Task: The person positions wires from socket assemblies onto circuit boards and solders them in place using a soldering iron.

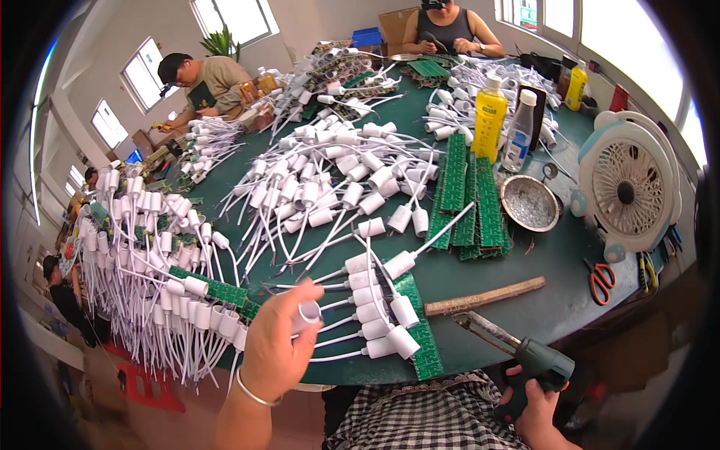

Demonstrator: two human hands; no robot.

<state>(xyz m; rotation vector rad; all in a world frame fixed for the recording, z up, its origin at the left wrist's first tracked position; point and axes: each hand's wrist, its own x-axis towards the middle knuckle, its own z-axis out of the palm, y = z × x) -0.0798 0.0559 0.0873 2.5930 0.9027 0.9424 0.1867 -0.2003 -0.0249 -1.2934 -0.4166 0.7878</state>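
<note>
Windows (pixel 144 67) break up the pale walls, and across the green table (pixel 555 315) one co-worker (pixel 454 34) sits at the far side, another (pixel 217 81) bends over work at the left. Before me lies a big heap (pixel 322 169) of white cylinders trailing cables and bare wire ends; more hang thickly over the table's left edge (pixel 142 247).

My left hand (pixel 279 341), a bangle on its wrist, is raised over the near edge, thumb and fingers bent around one white socket (pixel 305 317), its round mouth showing. Just right of it a row of sockets (pixel 367 295) lies stacked along a green board (pixel 425 337), cables pointing left, with a few others resting across them.

My right hand (pixel 536 409) is wrapped around the handle of a dark green soldering gun (pixel 547 362), low at the right. Its barrel slants up and left, the tip near a wooden strip (pixel 484 296).

Further off are stacked boards (pixel 471 202), a metal bowl (pixel 531 227) of silvery stuff, a yellow bottle (pixel 489 116) and a clear bottle (pixel 517 140). Scissors (pixel 598 273) lie at the right, below a fan (pixel 628 191).
</note>
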